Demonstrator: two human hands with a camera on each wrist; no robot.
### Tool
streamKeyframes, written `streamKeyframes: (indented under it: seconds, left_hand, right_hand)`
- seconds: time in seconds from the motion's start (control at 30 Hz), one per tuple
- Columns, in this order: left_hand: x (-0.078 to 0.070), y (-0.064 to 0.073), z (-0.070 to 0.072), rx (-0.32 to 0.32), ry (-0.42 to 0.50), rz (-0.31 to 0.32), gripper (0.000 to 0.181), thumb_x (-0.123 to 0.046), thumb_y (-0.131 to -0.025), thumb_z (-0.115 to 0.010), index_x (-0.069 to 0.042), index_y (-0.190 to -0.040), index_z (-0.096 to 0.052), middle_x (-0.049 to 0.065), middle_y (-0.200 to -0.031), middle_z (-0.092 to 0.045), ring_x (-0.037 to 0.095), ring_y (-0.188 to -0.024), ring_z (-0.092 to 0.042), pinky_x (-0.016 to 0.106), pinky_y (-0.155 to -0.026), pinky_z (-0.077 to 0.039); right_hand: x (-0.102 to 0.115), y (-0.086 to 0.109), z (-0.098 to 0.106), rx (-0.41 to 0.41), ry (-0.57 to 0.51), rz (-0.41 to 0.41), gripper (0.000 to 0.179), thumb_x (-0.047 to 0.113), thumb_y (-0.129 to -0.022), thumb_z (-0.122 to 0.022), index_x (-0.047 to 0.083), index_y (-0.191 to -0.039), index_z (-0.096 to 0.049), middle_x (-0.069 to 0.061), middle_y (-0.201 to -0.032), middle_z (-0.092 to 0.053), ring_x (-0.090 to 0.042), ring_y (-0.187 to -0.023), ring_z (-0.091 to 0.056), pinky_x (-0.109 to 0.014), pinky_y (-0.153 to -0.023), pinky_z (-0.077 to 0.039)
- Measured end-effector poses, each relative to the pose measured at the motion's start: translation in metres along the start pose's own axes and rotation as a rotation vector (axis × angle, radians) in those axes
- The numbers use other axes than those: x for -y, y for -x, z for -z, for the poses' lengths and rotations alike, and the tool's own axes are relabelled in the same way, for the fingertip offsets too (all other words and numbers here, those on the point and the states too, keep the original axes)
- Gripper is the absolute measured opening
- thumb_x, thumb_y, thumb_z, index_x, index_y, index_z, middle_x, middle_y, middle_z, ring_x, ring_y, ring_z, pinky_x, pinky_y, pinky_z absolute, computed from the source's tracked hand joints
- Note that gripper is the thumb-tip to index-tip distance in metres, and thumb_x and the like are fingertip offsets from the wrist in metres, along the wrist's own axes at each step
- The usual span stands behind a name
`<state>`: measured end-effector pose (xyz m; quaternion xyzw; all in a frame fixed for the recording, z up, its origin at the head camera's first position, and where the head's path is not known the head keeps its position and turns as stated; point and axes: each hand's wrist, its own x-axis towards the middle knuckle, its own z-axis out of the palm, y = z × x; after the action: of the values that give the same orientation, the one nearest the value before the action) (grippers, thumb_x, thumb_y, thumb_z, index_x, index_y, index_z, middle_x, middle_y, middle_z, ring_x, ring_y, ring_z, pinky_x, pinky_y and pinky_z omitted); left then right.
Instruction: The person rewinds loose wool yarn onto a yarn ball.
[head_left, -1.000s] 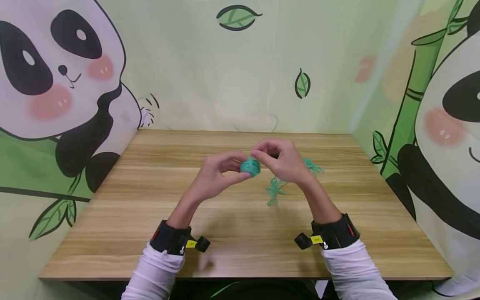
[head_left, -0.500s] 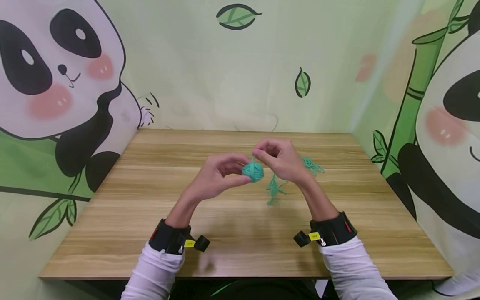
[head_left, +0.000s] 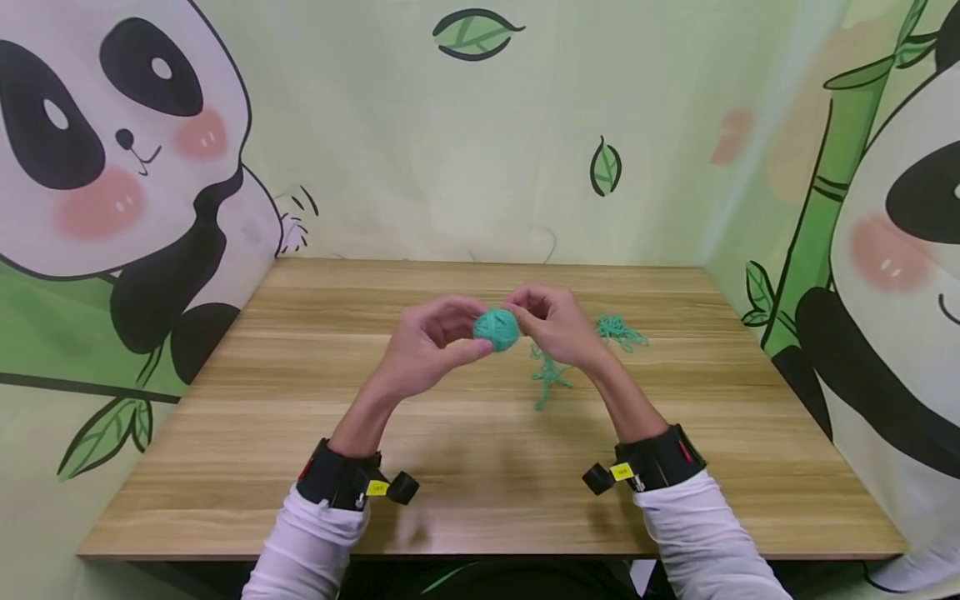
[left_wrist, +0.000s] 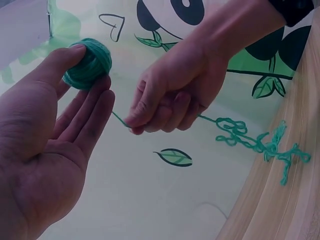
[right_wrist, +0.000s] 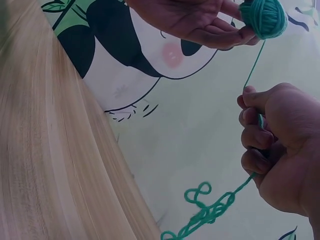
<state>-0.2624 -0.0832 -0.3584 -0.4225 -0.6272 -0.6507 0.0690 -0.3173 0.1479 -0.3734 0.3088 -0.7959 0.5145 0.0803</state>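
Ball of teal-green yarn (head_left: 497, 330), roundish, wound in close bands that cross at differing angles; surface ridged, matte. Held above the tabletop (head_left: 315, 433), near the middle of the head frame. Left hand (head_left: 427, 346) grips it from the left: thumb on one side, fingers on the other, pinching it at the tips; lower fingers long and nearly straight in the left wrist view.

Right hand (head_left: 555, 325) close by on the right, fingers curled into the palm, thumb and forefinger pinching a thin green yarn strand (right_wrist: 254, 66). Strand taut and straight between ball and fingertips; it passes through the curled fingers and comes out below as a loose, loopy yarn tangle (head_left: 550, 375), kinked, with stray loops. A second crumpled heap of green yarn (head_left: 618, 331) lies on the tabletop, right of the right wrist; cannot tell whether the two join.

Tabletop: pale brown, streaked wood grain. Black wristbands (head_left: 662, 458) over wrinkled white sleeves (head_left: 307, 537). Behind, a smooth pale-green backdrop (head_left: 360, 125) printed with pandas, leaves and bamboo.
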Motion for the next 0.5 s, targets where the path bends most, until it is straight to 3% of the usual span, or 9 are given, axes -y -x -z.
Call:
streamKeyframes:
  seconds: [0.1,0.33,0.5]
  left_hand:
    - [0.0003,-0.0007,0.0005,-0.037,0.001,-0.014,0.033,0.022,-0.086,-0.066,0.018,-0.118,-0.060,0.003,-0.104,-0.073,0.027,-0.089,-0.071,0.028,-0.079,-0.062]
    - [0.0037,-0.0024,0.0016,-0.161,-0.067,-0.050,0.033,0.020,-0.087,-0.068,0.017,-0.120,-0.060,0.031,-0.108,-0.070,0.034,-0.096,-0.070,0.033,-0.085,-0.062]
    - [0.0072,-0.0038,0.0014,-0.238,-0.120,-0.070,0.034,0.017,-0.087,-0.070,0.016,-0.120,-0.062,0.033,-0.110,-0.069,0.041,-0.098,-0.069,0.038,-0.086,-0.062]
  right_hand:
    - [-0.0062,0.0000,0.0005,0.027,0.011,-0.017,0.015,0.009,-0.105,-0.061,-0.001,-0.103,-0.073,-0.010,-0.075,-0.059,-0.015,-0.059,-0.048,-0.020,-0.051,-0.041]
    - [-0.0050,0.0020,0.0002,0.129,0.065,0.028,0.015,0.015,-0.104,-0.064,0.007,-0.098,-0.075,-0.006,-0.071,-0.059,-0.016,-0.054,-0.047,-0.022,-0.046,-0.038]
    - [0.0003,0.0039,-0.0010,0.199,0.101,0.038,0.016,0.021,-0.104,-0.064,0.012,-0.097,-0.074,-0.002,-0.071,-0.058,-0.016,-0.054,-0.047,-0.023,-0.049,-0.039]
